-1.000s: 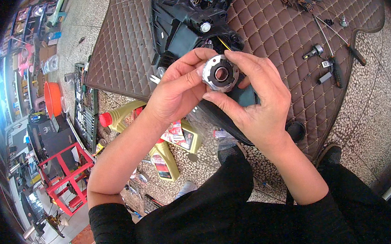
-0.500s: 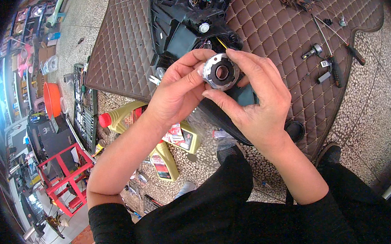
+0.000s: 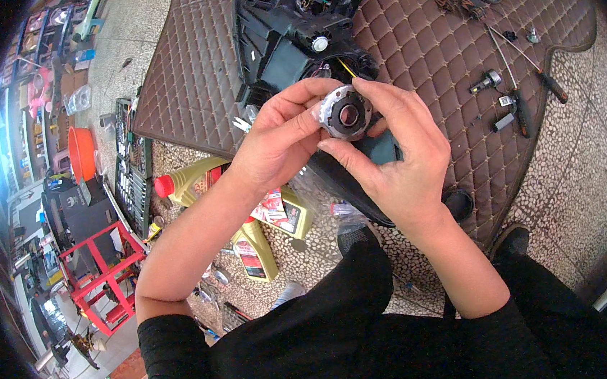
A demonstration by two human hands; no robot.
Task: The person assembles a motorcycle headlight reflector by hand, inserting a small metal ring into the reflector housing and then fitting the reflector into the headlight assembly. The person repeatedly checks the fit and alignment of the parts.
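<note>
Gripping round metal part (image 3: 344, 113), both hands

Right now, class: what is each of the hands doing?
Left hand: closed on the round metal part.
Right hand: closed on the same round metal part, fingers at its rim.

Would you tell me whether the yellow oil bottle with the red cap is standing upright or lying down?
Lying down: the yellow oil bottle rests on its side on the pebbled floor, red cap pointing left.

Your black sleeves are pushed up above the elbows; forearms, left hand (image 3: 277, 137) and right hand (image 3: 399, 163) are bare.
</note>
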